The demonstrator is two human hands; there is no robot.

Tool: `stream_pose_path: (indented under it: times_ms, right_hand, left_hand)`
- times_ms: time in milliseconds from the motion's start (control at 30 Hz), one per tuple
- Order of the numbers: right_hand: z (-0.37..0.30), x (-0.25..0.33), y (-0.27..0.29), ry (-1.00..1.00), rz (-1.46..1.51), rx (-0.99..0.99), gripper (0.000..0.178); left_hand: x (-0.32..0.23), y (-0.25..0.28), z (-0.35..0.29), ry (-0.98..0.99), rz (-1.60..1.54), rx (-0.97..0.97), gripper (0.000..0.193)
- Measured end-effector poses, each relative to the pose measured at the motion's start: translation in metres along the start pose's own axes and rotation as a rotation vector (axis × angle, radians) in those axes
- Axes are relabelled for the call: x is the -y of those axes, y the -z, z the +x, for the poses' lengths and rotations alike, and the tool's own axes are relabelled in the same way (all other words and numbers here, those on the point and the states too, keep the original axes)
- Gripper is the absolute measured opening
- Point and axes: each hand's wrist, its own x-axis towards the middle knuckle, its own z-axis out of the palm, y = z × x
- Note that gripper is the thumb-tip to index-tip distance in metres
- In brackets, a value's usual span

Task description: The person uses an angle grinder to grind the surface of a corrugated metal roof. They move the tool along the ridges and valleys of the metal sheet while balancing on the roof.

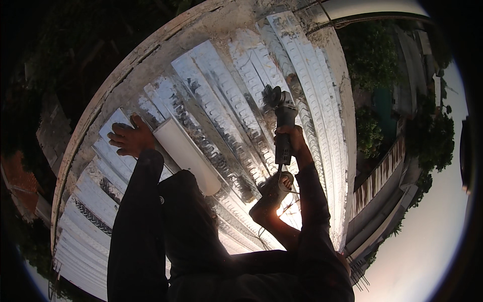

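My right hand is wrapped round the dark body of an angle grinder. Its disc end points away from me, over the ribbed metal decking sheets. A cord runs back from the grinder's near end toward my foot. On the left, my left hand lies with fingers spread on a shiny sheet, holding nothing. Between that hand and my leg lies a long, smooth white piece, partly hidden by my knee. Whether the disc touches metal I cannot tell.
Rough concrete borders the decking along a curved far edge. Thin rods stick out at the far right. Past the right edge, lower down, are trees and a rusty corrugated roof. Strong glare covers the sheets near my foot.
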Motion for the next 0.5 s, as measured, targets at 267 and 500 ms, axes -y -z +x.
stream_pose_path:
  times_ms: [267,500]
  right_hand:
    - [0.0022,-0.0025,-0.0003,-0.002,0.016,0.007,0.031]
    - [0.0010,0.0012,-0.0026,-0.023,0.051,-0.001,0.027]
  left_hand:
    - [0.0020,-0.0011,0.0006,-0.001,0.001,0.002,0.089]
    - [0.0008,-0.0009,0.0004,-0.006,0.027,-0.008,0.088]
